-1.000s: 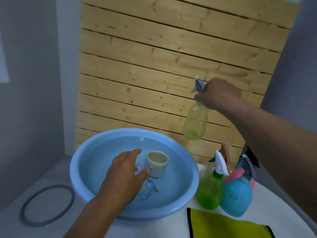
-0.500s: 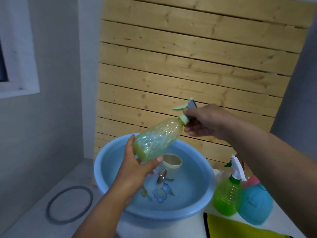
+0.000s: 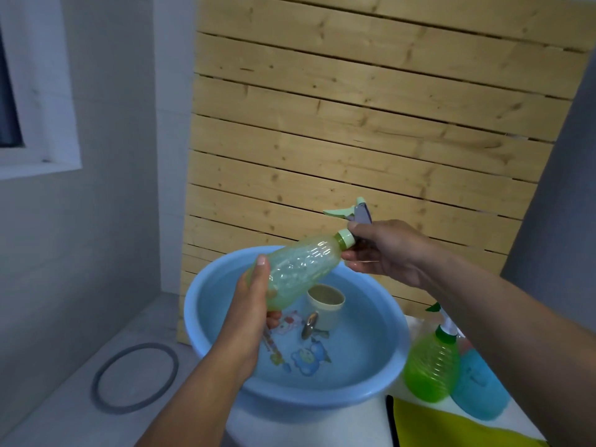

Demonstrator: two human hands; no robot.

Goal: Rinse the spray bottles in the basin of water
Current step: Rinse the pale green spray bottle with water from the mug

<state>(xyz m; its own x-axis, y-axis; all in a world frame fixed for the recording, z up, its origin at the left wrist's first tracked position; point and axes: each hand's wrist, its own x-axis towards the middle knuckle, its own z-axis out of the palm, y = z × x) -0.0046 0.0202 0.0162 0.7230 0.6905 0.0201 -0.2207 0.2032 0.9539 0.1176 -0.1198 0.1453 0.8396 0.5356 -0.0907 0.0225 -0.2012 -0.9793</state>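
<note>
A pale green translucent spray bottle (image 3: 303,266) lies tilted above the blue basin (image 3: 380,379), its base to the lower left and its nozzle up right. My left hand (image 3: 251,314) grips the bottle's base. My right hand (image 3: 383,250) holds the neck just behind the pale green collar, under the trigger head (image 3: 350,212). The basin holds water, a beige cup (image 3: 325,304) and a small metal piece (image 3: 309,325). A bright green spray bottle (image 3: 430,366) and a turquoise one (image 3: 480,391) stand right of the basin.
A yellow cloth (image 3: 451,427) lies on the white table at the front right. A slatted wooden panel (image 3: 354,124) leans behind the basin. A grey ring (image 3: 135,377) lies on the floor at left, below a window frame (image 3: 42,91).
The bottle, held up by my right hand alone a second ago, came down tilted over the basin. My left hand left the cup and took the bottle's base.
</note>
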